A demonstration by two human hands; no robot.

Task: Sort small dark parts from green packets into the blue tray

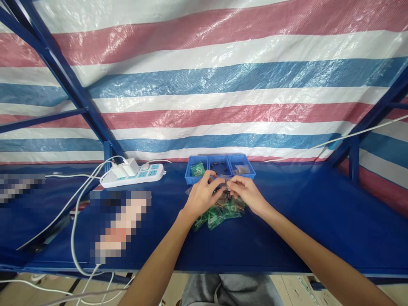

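Observation:
My left hand (204,193) and my right hand (245,191) meet over a heap of small packets, fingers closed on a small clear plastic bag (224,180) between them. What the bag contains is too small to make out. Beneath my hands lie several green packets (216,216) and brownish clear packets (237,204). Just behind stands a blue divided tray (191,180). Its left compartment holds a green packet (198,169), the middle one small dark parts (215,163), and the right one a pale clear packet (242,169).
On the left, a white power strip (134,182) has chargers plugged in, and white cables (75,221) loop over the blue table's (287,238) front edge. A blurred-out patch (123,225) sits left of my arm. Blue metal posts (76,97) and a striped tarp (223,76) stand behind.

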